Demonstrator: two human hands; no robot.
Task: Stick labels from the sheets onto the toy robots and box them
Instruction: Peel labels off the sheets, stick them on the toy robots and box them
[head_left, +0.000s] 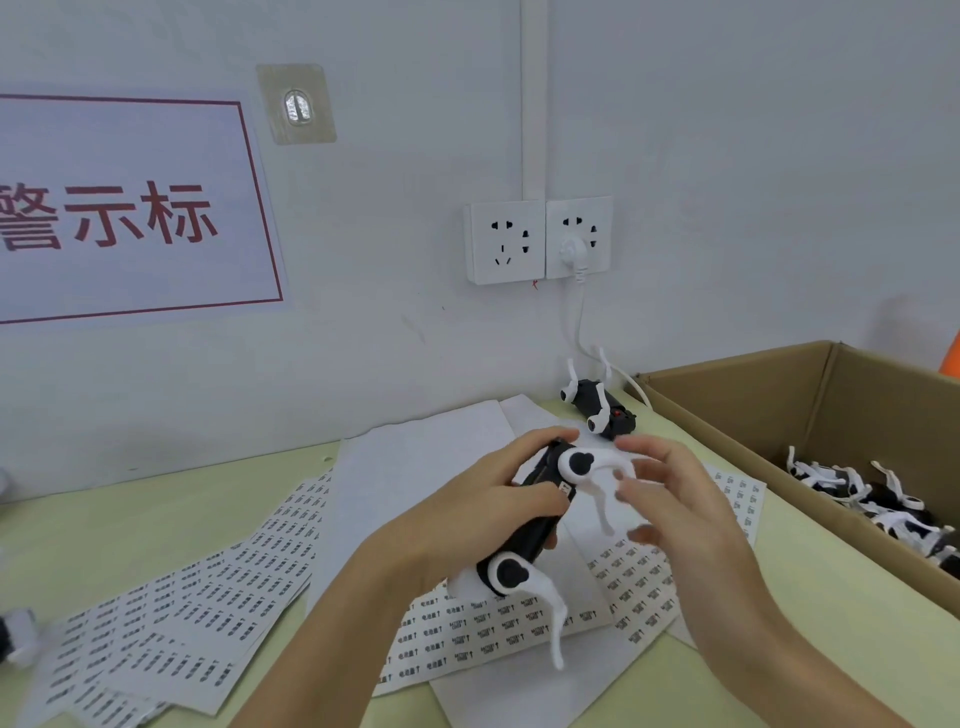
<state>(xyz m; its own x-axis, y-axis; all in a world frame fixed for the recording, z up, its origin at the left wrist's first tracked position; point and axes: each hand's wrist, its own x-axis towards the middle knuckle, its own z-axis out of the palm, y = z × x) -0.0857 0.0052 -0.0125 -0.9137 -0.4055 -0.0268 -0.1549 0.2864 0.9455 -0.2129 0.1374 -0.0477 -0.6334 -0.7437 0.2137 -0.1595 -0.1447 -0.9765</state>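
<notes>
1. Lower left of the frame: label sheets (171, 618) fan across the table (130, 525); loose and overlapping, they could slide underhand.
2. Centre: the left hand (467, 519) grips the toy robot (540, 519), a black body with white legs, a small label on it.
3. The right hand (670, 499) hovers with fingers spread, holding nothing visible; a knocked leg might twist.
4. Right: the box (737, 410) holds finished robots.
</notes>
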